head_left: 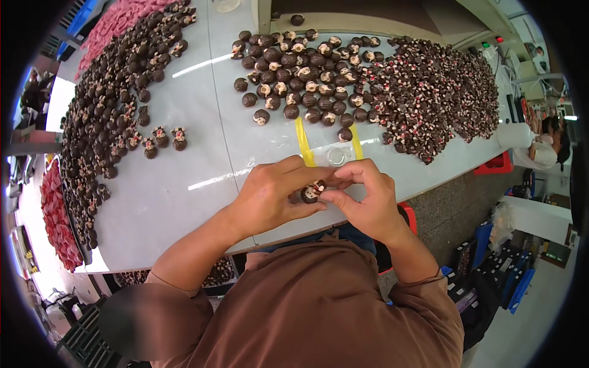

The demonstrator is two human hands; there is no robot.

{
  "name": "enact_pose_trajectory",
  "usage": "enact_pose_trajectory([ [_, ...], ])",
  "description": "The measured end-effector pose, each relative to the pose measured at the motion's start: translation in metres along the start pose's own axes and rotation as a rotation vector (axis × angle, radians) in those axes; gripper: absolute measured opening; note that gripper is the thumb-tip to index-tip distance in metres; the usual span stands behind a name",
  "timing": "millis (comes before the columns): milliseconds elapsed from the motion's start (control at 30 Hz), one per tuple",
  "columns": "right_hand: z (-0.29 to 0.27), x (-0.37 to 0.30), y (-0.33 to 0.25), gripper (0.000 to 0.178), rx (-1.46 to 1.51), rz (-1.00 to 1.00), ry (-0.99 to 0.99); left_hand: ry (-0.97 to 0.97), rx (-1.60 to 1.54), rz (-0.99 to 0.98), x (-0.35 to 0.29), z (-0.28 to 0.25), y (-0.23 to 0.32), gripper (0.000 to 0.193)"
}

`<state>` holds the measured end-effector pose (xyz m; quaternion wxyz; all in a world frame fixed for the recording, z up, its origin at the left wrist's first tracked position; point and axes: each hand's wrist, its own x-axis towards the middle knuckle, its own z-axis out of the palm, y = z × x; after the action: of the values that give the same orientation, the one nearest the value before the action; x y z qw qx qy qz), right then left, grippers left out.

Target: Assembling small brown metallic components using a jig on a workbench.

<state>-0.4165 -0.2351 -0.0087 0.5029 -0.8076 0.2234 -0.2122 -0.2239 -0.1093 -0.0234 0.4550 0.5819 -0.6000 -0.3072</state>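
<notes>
Near the table's front edge, a small dark-brown doll head (310,194) with a pale face sits between my hands. My left hand (267,195) is closed around it from the left, thumb below and fingers above. From the right, my right hand (373,199) pinches at the head's upper side, where a small brown and cream piece (320,184) shows. Whether that piece is joined to the head, I cannot tell. Just beyond my fingers lies a small transparent round dish (337,156), between two yellow tape strips (304,141).
Round brown heads (313,59) lie loose at the back middle. To their right is a heap of small brown, red and cream pieces (438,92). Heads with pieces on top (116,116) cover the left side, beside pink pieces (113,27) and red ones (58,224).
</notes>
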Motion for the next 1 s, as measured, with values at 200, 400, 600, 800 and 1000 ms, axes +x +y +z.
enact_pose_trajectory([
  [200, -0.049, 0.001, 0.027, 0.013, -0.473, -0.152, 0.323, 0.318, 0.536, 0.135, -0.002, -0.016, -0.019, 0.038],
  [400, -0.072, 0.015, 0.039, 0.017, -0.898, -0.255, 0.406, 0.559, 0.723, -0.055, 0.003, -0.05, -0.026, 0.038],
  [600, -0.07, 0.004, 0.048, 0.022, -0.88, -0.259, 0.341, 0.539, 1.147, -0.439, -0.025, -0.091, -0.03, 0.038],
  [800, -0.064, -0.006, 0.042, 0.024, -0.839, -0.253, 0.262, 0.571, 1.266, -0.495, -0.037, -0.094, -0.025, 0.047],
  [1000, -0.072, -0.008, 0.039, 0.027, -0.665, -0.217, 0.25, 0.519, 0.861, -0.281, -0.021, -0.07, -0.01, 0.034],
])
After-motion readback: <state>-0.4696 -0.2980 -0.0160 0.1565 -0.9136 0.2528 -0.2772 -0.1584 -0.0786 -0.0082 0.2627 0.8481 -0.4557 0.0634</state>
